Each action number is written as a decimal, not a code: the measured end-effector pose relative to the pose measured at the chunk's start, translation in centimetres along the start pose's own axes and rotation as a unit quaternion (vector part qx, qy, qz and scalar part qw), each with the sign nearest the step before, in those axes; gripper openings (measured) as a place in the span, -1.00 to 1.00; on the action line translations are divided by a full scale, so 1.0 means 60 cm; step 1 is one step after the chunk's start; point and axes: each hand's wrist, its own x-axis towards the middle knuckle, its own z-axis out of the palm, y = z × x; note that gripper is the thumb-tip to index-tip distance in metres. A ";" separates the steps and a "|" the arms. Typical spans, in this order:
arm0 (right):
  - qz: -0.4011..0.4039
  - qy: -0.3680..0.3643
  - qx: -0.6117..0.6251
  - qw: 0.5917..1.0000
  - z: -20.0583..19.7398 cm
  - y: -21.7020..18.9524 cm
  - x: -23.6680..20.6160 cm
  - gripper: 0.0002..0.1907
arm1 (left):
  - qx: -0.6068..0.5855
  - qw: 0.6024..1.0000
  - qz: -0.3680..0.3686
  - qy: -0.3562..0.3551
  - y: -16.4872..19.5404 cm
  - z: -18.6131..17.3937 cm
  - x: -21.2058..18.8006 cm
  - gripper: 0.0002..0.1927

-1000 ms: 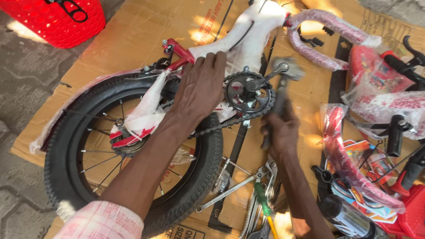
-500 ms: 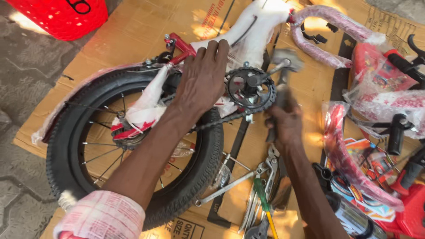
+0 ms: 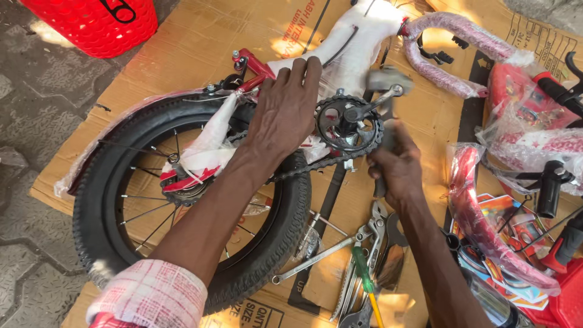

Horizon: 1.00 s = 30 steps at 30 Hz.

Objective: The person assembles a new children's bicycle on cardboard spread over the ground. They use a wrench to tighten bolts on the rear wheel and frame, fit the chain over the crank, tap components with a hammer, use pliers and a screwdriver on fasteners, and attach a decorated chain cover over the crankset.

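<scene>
Pressing flat on wrapped white bike frame (image 3: 358,36), left hand (image 3: 284,115) open, fingers spread, holding nothing. Right hand (image 3: 398,167) closed around tool handle, blurred, kind unclear. Black chainring (image 3: 349,124) with crank between both hands, chain running back to rear wheel (image 3: 182,194) under left forearm. Wrenches (image 3: 358,255) below right wrist on cardboard (image 3: 182,48).

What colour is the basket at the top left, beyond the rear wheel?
Red, with a dimpled surface. The basket shows only in the head view, partly cut off by the frame edge.
</scene>
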 end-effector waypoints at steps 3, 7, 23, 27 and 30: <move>-0.029 0.051 0.032 0.998 -0.001 0.015 0.010 -0.68 | 0.018 0.997 0.042 0.054 0.001 0.005 0.002 -0.50; -0.050 -0.088 -0.177 0.979 0.007 0.009 0.014 -0.33 | 0.007 0.997 0.043 0.064 0.001 0.005 -0.001 -0.53; -0.017 -0.100 -0.208 0.973 0.007 -0.034 -0.005 -0.59 | 0.014 1.000 0.017 0.009 -0.002 0.006 0.001 -0.45; 0.010 -0.094 -0.083 0.992 0.026 -0.042 -0.020 -0.52 | -0.012 0.999 0.022 0.036 -0.003 0.001 -0.002 -0.49; 0.043 -0.017 -0.017 0.999 0.042 -0.028 -0.055 -0.53 | -0.018 0.998 0.039 0.050 -0.003 -0.003 -0.008 -0.53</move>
